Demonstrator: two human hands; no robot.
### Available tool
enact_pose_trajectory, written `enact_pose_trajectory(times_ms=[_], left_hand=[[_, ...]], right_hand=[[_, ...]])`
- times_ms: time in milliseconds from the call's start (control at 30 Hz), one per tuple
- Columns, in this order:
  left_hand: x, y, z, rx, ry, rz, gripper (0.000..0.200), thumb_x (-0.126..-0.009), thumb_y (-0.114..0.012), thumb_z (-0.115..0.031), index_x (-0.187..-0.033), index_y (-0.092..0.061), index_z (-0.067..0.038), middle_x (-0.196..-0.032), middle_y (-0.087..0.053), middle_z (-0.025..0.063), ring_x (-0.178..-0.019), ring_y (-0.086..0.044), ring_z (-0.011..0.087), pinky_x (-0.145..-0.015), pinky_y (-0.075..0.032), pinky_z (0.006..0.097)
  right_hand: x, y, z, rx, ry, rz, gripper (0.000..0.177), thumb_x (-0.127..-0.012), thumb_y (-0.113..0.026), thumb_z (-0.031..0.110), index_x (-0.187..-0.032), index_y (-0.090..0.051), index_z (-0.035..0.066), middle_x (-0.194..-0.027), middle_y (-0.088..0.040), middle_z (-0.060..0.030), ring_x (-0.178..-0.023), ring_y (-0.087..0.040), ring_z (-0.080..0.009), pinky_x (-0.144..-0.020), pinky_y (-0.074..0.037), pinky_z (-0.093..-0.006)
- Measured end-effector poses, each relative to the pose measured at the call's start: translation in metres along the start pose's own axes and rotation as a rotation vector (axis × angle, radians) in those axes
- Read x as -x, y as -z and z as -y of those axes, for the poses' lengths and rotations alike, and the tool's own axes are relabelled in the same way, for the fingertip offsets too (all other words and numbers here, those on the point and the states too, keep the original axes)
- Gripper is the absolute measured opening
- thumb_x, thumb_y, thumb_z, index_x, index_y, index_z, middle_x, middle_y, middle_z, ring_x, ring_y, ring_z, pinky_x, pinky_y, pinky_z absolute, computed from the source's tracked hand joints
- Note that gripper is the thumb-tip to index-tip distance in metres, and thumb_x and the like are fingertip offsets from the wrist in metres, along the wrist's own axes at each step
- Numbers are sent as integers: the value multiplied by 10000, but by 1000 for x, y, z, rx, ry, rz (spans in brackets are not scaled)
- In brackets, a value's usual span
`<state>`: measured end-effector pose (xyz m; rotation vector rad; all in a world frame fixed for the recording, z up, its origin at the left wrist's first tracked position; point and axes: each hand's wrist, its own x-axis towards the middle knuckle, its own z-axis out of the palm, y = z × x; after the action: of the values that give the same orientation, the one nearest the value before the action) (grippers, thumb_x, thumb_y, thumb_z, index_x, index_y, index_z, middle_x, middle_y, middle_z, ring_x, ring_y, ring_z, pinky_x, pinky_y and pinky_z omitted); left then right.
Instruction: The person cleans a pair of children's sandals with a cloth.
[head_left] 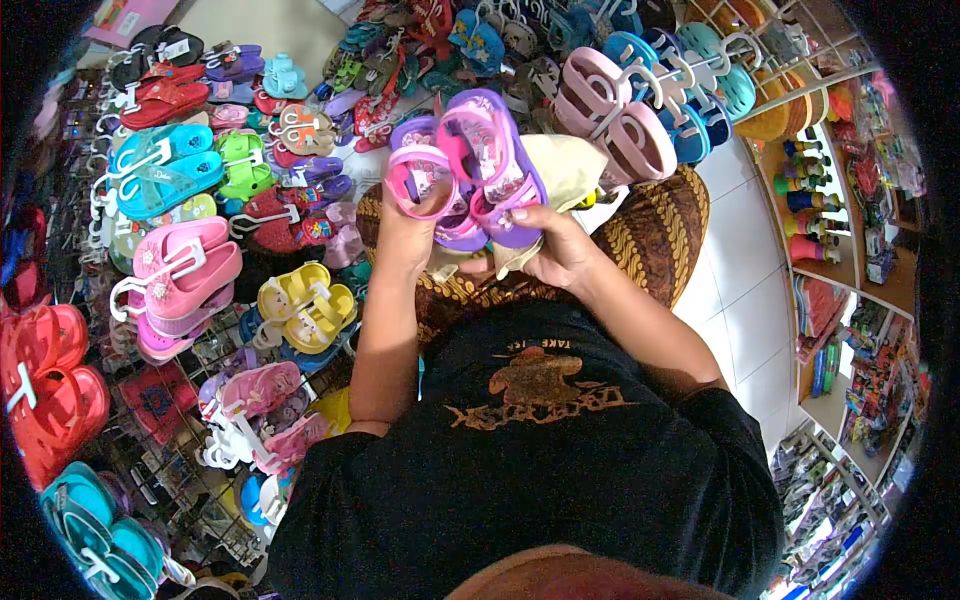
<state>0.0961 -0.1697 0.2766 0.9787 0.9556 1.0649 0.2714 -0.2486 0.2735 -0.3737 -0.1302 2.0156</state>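
Observation:
A pair of purple and pink child's sandals (487,140) is held up in front of my chest, above my lap. My left hand (405,235) is closed around the heel-strap end of the left sandal. Closed on the right sandal near its heel, my right hand (558,248) has its thumb on the purple edge. A pale yellow cloth (562,165) shows behind the right sandal and hangs below it by my right fingers. How the cloth is gripped is hidden by the sandals.
Hanging sandals crowd the rack on the left, among them turquoise sandals (165,170), yellow sandals (308,308) and red sandals (60,380). Pale pink sandals (615,115) hang close to the right of the cloth. Shelves with goods (810,200) stand beyond the white tiled floor (740,290).

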Motion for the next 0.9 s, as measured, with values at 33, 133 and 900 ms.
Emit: enact_pose_trajectory(times_ms=[33, 133, 900], left_hand=[[-1, -3, -3, 9, -19, 3, 526, -880, -732, -64, -1317, -441, -33, -1200, -588, 78, -1071, -600, 178, -906, -513, 321], [0, -7, -2, 126, -129, 56, 496, -948, -628, -49, -1362, -357, -27, -1289, -500, 111, -1198, -505, 190, -1032, -420, 346], [2, -30, -22, -328, -264, -110, 244, -892, -711, -104, -1095, -653, 19, -1192, -581, 83, -1103, -555, 154, -886, -464, 302]], right_hand=[[-4, 4, 3, -21, 20, -8, 621, -855, -676, 207, -1406, -428, 65, -1321, -575, -160, -1214, -571, -367, -991, -461, -665], [-7, 3, 10, -217, 68, -7, 540, -861, -655, 148, -1359, -474, 41, -1265, -610, -152, -1198, -588, -341, -1056, -432, -620], [-2, 0, 12, 847, 217, -244, 548, -857, -739, 138, -1335, -501, 16, -1207, -631, -76, -1086, -623, -211, -935, -513, -372]])
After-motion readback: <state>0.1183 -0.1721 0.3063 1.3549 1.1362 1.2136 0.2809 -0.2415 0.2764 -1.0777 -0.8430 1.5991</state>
